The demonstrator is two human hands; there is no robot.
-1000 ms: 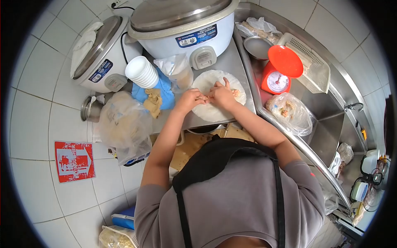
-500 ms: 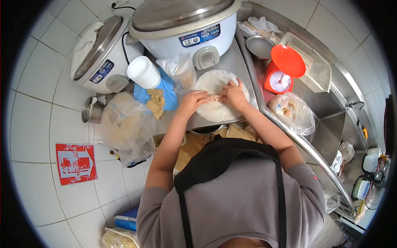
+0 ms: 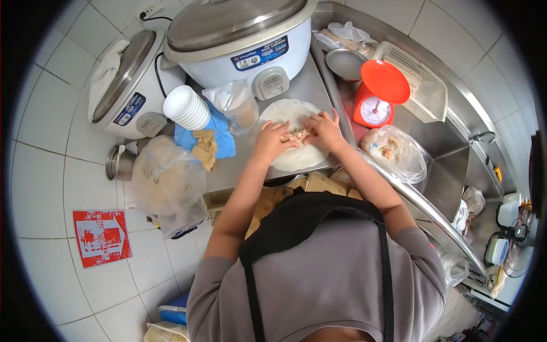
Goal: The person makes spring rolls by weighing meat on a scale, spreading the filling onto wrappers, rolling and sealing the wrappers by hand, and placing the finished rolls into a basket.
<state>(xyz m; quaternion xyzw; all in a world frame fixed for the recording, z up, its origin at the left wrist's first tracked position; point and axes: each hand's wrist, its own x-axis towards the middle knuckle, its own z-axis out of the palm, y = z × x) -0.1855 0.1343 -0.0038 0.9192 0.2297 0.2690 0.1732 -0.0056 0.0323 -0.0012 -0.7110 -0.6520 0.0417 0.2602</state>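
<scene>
A round, thin white wrapper [image 3: 289, 109] lies flat on the steel counter, with a short strip of pale pinkish filling [image 3: 297, 135] across its middle. My left hand [image 3: 272, 141] pinches the filling's left end, fingers curled against it. At the other end, my right hand [image 3: 326, 132] presses the filling with bent fingers. The hands are a little apart, and filling shows between them. A clear bag with similar filling [image 3: 393, 153] sits to the right, beside a red kitchen scale [image 3: 373, 108].
Two rice cookers [image 3: 245, 45] stand behind. To the left are stacked white cups [image 3: 187, 108], a blue cloth [image 3: 219, 137], a clear container [image 3: 242, 108] and a plastic bag [image 3: 165, 176]. A raised steel edge [image 3: 393, 182] borders the sink on the right, where a white basket [image 3: 424, 85] sits.
My hands have shifted slightly on the filling, the left one lying flatter across the wrapper, and more filling shows between them. The whole view has moved a little.
</scene>
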